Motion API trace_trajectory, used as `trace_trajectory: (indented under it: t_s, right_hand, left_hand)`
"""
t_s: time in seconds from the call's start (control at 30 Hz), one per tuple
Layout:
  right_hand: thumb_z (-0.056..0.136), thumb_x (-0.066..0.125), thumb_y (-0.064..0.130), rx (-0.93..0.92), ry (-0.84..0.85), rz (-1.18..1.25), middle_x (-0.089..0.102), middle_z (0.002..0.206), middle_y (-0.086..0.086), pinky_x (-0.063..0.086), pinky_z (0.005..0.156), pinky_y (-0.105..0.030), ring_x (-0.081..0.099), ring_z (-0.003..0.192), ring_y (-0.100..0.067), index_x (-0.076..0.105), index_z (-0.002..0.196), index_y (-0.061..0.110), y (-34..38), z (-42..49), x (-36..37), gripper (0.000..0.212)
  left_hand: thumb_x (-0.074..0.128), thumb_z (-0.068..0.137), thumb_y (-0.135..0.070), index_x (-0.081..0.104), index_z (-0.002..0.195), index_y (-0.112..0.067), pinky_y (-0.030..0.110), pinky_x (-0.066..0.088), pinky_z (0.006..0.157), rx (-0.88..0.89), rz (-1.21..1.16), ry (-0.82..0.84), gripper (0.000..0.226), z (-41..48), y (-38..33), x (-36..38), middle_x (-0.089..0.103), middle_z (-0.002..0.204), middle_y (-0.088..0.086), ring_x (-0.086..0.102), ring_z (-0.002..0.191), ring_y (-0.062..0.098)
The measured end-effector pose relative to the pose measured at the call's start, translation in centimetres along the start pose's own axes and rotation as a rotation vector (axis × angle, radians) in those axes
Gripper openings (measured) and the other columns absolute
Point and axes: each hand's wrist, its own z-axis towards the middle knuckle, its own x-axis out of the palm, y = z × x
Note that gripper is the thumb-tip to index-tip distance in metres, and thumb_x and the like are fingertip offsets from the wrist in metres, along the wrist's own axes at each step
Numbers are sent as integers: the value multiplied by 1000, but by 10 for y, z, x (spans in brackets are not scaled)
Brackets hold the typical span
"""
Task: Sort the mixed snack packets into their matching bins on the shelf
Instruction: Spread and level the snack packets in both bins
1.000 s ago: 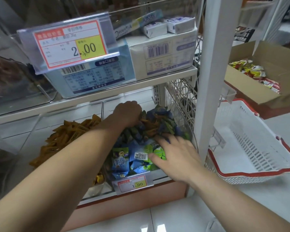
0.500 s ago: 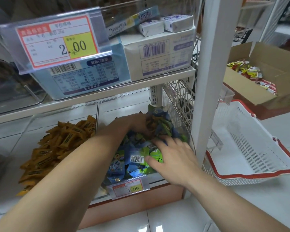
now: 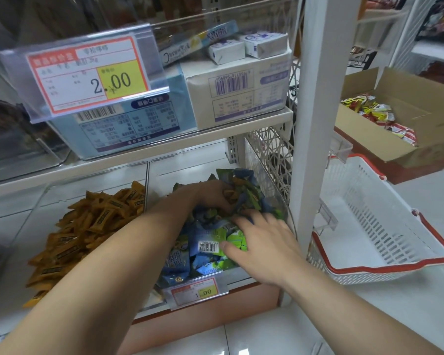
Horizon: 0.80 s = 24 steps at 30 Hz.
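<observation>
We find the blue and green packets (image 3: 208, 254) heaped in the right-hand clear bin (image 3: 269, 183) on the lower shelf (image 3: 215, 317). A few orange wrappers show among them towards the back of the heap.

The left hand (image 3: 210, 194) reaches into the rear of the heap, its fingers (image 3: 226, 203) curled down and clamped on a clump of these packets. The right hand (image 3: 264, 242) lies palm down on the front of the heap. Its fingers (image 3: 249, 216) are straight and spread apart, pressing on the packets, and the thumb touches a packet that shows a barcode.

A small price tag (image 3: 195, 292) reading 1.00 is clipped to the front of the bin. In the neighbouring clear bin to the left lies a pile of orange packets (image 3: 87, 226), kept apart from the blue and green ones by the bin walls.

On the upper shelf (image 3: 164, 147) stand a pale blue box (image 3: 128, 124) and a white box (image 3: 239, 90), side by side, with two small white bars (image 3: 226, 51) on top of the white one. A large price tag (image 3: 87, 73) reading 2.00 hangs in front of the blue box.

A white post (image 3: 315, 111) closes the shelf on the right. Beyond it, a white basket (image 3: 385, 269) with a red rim sits on the floor. Behind the basket, an open cardboard box (image 3: 408, 155) holds red and yellow packets (image 3: 374, 111).
</observation>
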Motion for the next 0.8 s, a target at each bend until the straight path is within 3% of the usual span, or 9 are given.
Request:
trace_trajectory:
  t_s: [0.13,0.2,0.27,0.4,0.47,0.53,0.6,0.67,0.8]
  right_hand:
    - [78,16,79,-5,6,3,48,142,4,34,103,-41,43,126,-26,44,142,36,1,-1,-2,82]
    - [78,16,79,-4,9,3,48,142,4,35,103,-41,43,126,-26,45,141,36,1,0,-3,82]
    - [78,17,79,-2,15,1,48,142,4,35,102,-41,43,126,-26,45,141,36,2,1,-4,82]
    - [78,20,79,2,32,22,47,143,4,36,102,-40,44,126,-26,46,140,36,2,0,-8,80]
    - [80,25,78,-4,47,37,47,144,4,36,102,-40,44,127,-26,45,141,37,1,-1,-11,76]
    - [84,33,75,-11,54,63,49,142,4,37,103,-39,46,127,-25,47,140,36,2,-1,-14,70]
    - [85,42,70,-10,27,123,57,135,4,43,100,-36,54,120,-23,54,134,32,3,-1,-20,62]
    - [87,50,63,-11,-38,169,64,123,4,48,92,-33,61,108,-20,60,126,30,7,-2,-25,52]
    - [90,54,49,-22,-252,263,64,115,5,47,89,-33,58,107,-18,61,124,26,23,-2,-33,41]
  left_hand:
    - [76,79,-19,58,69,-31,18,41,61,5,-26,-75,24,-7,-1,-7,58,72,-12,54,67,4]
    - [75,79,-17,54,62,-27,13,36,52,16,-26,-139,29,-12,-2,-16,53,63,-10,49,59,5]
    - [74,78,-16,49,57,-23,17,34,51,24,-12,-158,34,-20,-2,-24,47,56,-9,43,53,6]
    - [74,83,-19,60,70,-8,23,36,58,35,-36,-101,22,-41,-2,-34,46,60,-4,43,56,7]
    - [76,84,-23,66,84,3,19,38,60,53,-73,-137,27,-50,1,-37,51,62,-3,46,58,7]
    - [78,83,-23,65,80,4,13,34,53,66,-105,-217,30,-60,4,-37,46,52,-13,42,50,1]
    - [78,83,-24,63,73,2,14,33,53,82,-134,-294,32,-68,7,-35,47,48,-11,42,48,0]
    - [78,83,-29,70,79,-2,18,39,59,98,-187,-396,29,-78,6,-34,61,59,-1,51,56,3]
    - [78,75,-45,76,80,-39,4,43,63,153,-382,-562,9,-108,-4,-34,73,76,-19,66,70,-5]
